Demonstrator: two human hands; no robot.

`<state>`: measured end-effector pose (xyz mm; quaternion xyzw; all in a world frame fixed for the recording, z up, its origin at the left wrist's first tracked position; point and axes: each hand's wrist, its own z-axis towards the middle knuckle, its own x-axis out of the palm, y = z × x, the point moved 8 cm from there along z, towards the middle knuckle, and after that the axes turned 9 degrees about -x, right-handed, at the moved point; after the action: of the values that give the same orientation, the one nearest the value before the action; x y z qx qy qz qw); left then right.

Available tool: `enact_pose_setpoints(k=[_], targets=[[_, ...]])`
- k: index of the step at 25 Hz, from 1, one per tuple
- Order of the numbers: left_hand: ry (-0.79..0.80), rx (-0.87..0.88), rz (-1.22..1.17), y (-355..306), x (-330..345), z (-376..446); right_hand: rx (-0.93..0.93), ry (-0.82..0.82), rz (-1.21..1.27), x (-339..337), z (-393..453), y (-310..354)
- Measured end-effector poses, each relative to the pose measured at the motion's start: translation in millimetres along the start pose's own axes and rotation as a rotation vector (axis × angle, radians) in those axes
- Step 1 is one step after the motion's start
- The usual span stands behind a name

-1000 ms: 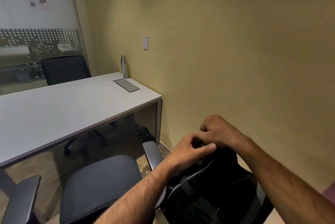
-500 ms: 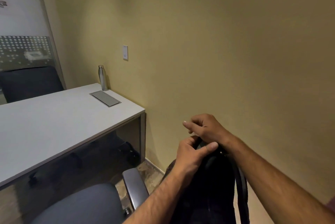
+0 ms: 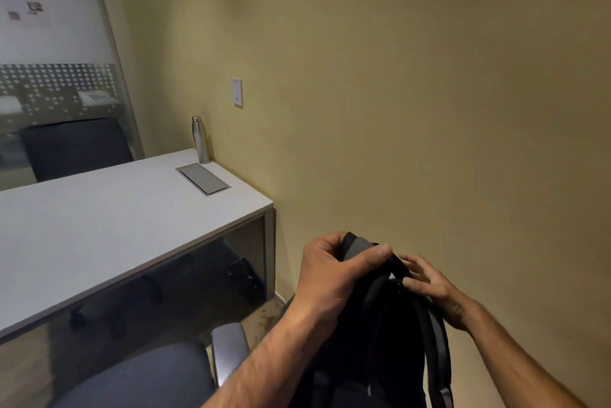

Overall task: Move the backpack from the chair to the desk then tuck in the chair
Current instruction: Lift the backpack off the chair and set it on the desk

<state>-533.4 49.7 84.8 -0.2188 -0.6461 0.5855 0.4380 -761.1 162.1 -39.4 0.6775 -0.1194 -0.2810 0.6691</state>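
Between both hands: black backpack (image 3: pixel 380 335) | left hand (image 3: pixel 334 275): fingers clamped on its top handle | right hand (image 3: pixel 433 292): fingers spread, touching strap | white desk (image 3: pixel 99 229): left of fingers

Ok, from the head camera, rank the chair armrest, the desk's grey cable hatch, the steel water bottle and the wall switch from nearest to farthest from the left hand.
From the left hand, gripping the backpack top:
1. Chair armrest, just below and left.
2. Grey cable hatch, on the desk near its wall end.
3. Steel water bottle, behind the hatch against the wall.
4. Wall switch, above the bottle.
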Motion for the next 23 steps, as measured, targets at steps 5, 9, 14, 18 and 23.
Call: enact_pose_setpoints(k=[5, 9, 14, 18, 23], targets=[[-0.064, 0.045, -0.055, -44, -6, 41, -0.002, 0.187, 0.299, -8, 27, -23], [-0.183, 0.140, -0.036, -63, -18, 78, -0.012, 0.221, 0.207, -10, 73, -26], [-0.311, 0.205, 0.077, -70, -22, 116, -0.096, 0.021, 0.171, -28, 118, -4], [-0.393, 0.190, 0.208, -68, -46, 117, -0.160, -0.083, 0.330, -29, 136, 19], [-0.481, -0.005, 0.342, -29, -119, 98, -0.271, -0.091, 0.376, -9, 152, 54]])
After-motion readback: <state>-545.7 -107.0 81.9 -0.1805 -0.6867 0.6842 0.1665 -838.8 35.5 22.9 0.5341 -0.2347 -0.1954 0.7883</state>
